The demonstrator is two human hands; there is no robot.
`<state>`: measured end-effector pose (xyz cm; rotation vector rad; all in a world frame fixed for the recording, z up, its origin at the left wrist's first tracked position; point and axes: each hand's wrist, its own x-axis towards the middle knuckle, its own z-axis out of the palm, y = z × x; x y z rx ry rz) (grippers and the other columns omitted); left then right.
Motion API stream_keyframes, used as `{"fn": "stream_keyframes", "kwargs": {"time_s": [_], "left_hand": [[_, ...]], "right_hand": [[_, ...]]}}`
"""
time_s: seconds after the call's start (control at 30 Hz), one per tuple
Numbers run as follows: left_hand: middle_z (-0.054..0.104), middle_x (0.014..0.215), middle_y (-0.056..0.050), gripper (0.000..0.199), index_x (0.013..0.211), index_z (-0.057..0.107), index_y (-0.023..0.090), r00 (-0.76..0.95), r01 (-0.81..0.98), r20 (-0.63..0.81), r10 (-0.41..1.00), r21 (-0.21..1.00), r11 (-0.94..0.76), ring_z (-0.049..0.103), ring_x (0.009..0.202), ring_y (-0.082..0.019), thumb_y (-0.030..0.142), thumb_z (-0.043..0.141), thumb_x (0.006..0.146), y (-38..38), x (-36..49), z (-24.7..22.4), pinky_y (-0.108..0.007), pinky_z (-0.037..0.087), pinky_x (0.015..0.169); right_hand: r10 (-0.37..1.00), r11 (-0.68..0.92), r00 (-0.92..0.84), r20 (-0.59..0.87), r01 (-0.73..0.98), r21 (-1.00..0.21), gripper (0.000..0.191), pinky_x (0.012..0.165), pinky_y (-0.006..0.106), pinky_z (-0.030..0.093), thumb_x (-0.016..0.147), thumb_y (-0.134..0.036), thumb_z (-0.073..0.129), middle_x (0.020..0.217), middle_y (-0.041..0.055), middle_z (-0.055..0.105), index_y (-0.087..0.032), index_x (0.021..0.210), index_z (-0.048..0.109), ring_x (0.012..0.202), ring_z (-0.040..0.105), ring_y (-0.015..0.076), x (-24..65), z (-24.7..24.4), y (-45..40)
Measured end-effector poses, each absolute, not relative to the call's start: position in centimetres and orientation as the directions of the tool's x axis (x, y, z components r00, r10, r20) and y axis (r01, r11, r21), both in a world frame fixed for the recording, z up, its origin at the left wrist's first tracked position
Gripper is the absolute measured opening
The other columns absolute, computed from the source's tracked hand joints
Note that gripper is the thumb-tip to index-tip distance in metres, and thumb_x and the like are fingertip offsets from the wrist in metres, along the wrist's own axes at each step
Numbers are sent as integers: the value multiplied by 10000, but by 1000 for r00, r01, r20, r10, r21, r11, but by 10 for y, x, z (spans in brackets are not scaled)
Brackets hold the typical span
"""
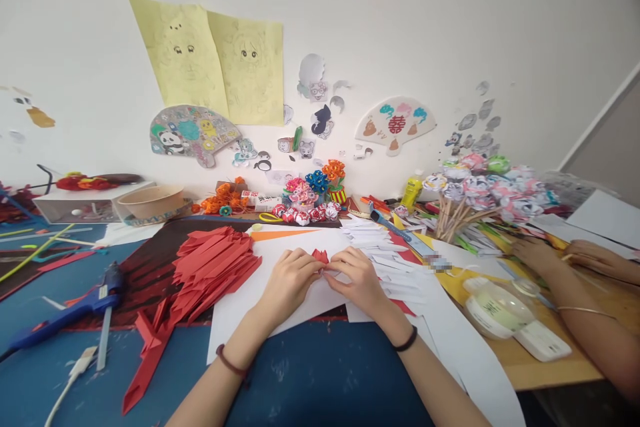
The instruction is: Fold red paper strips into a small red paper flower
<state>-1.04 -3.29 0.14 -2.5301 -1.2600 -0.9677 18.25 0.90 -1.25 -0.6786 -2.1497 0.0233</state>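
Observation:
Both my hands meet over white paper sheets (240, 320) in the middle of the table. Between the fingertips of my left hand (296, 280) and my right hand (357, 277) is a small folded red paper piece (321, 256). Its pointed top shows above the fingers, and its lower part is hidden. The fingers of both hands are pinched on it. Left of my hands lies a heap of folded red paper strips (213, 267), with a few more strips (150, 353) nearer me. Folded white paper strips (385, 260) are spread just right of my right hand.
A blue glue gun (95, 297) and a white cable (75, 373) lie at the left. Paper flowers on sticks (480, 190) stand at the back right. A clear bottle (497, 310) lies near another person's hands (537, 257). A beige bowl (151, 203) is at the back left.

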Motion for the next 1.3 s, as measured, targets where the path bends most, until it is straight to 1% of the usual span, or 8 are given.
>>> {"fn": "stream_keyframes", "kwargs": {"time_s": [0.13,0.27,0.5,0.83,1.0,1.3], "left_hand": [[701,991,-46,212,1066,652,223,443,746,620,647,146,-650,549,881,-183,284,480,958,-33,-9,2,-338,378,757],[707,969,-53,231,1055,656,224,410,752,647,643,159,-640,555,866,-184,305,459,967,-33,-11,3,-339,375,751],[709,996,-40,199,1048,649,226,426,738,633,647,170,-653,552,871,-187,274,479,958,-34,-12,5,-336,372,761],[713,982,-29,172,1040,651,229,426,727,632,647,186,-661,540,849,-185,257,513,942,-34,-13,5,-330,367,752],[711,975,-33,186,1025,659,219,421,725,634,648,195,-661,536,846,-186,257,493,951,-35,-13,5,-334,362,748],[711,978,-19,174,1054,650,233,417,713,649,636,200,-672,543,854,-186,239,521,938,-34,-13,3,-335,371,753]], "right_hand": [[493,844,-456,741,457,-281,139,750,357,451,888,-220,568,827,42,676,-226,855,703,805,571,195,183,-12,9],[508,849,-435,743,397,-349,147,750,353,470,907,-266,567,842,44,674,-231,881,707,811,585,192,183,-10,10],[556,830,-415,720,326,-453,157,765,356,477,914,-296,579,828,43,669,-223,844,700,808,589,194,183,-10,10],[589,808,-413,695,282,-517,151,745,342,480,894,-315,614,815,39,660,-215,814,694,798,591,189,183,-8,10],[591,806,-420,689,269,-528,138,764,345,480,889,-307,622,828,43,664,-213,830,703,807,596,189,184,-7,9],[586,808,-424,690,243,-537,107,742,336,478,884,-284,630,825,39,658,-218,844,704,798,599,187,182,-6,8]]}}
